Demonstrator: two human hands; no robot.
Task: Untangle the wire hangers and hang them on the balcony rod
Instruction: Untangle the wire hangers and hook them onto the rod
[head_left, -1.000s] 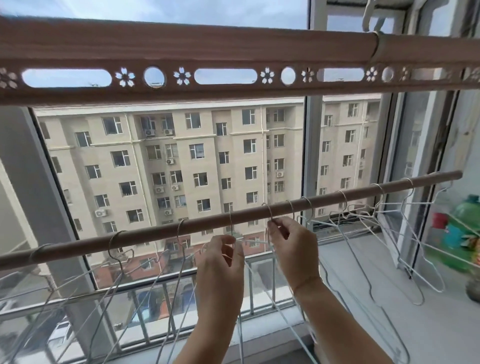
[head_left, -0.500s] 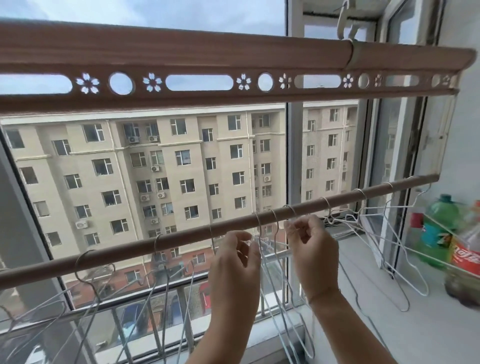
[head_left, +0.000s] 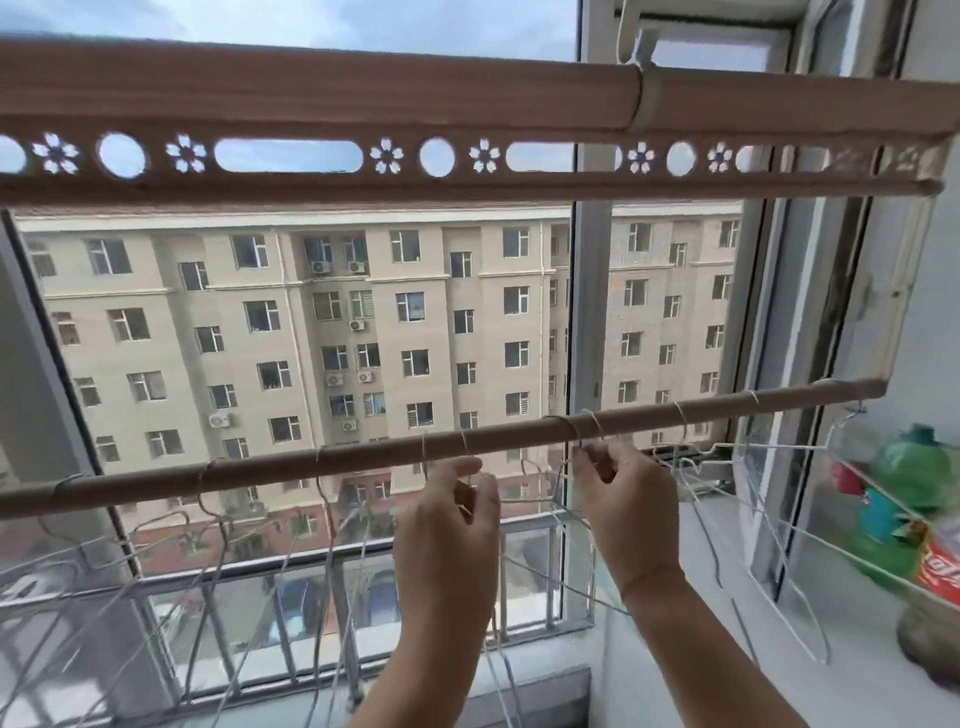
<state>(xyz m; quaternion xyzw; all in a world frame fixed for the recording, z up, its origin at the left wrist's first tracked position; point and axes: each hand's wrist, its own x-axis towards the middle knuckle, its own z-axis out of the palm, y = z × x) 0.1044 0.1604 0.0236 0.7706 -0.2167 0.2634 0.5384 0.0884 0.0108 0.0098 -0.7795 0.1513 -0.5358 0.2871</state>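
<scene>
- An apartment block (head_left: 291, 338) is filling the view beyond the glazed balcony window (head_left: 589, 312), with a strip of cloudy sky showing above it.
- A perforated rail (head_left: 363, 98), cut with flower and oval openings, is spanning the top of the frame.
- The balcony rod (head_left: 363, 457) is running below it, sloping upward from lower left to upper right.
- A pale windowsill (head_left: 727, 649) is lying along the lower right, and a metal railing (head_left: 260, 613) is standing outside the glass.
- A green bottle (head_left: 919, 467) and a red-labelled bottle (head_left: 940, 566) are standing at the right edge, blurred and partly cut off.
- The wire hangers (head_left: 679, 413) are hooking over the rod along its length; their lower loops are crossing one another and running out of frame, so single hangers are hard to separate.
- The left hand (head_left: 447, 530), raised just under the rod, is pinching a wire between curled fingers.
- The right hand (head_left: 631, 499), beside it, is pinching a hanger neck directly below a hook.
</scene>
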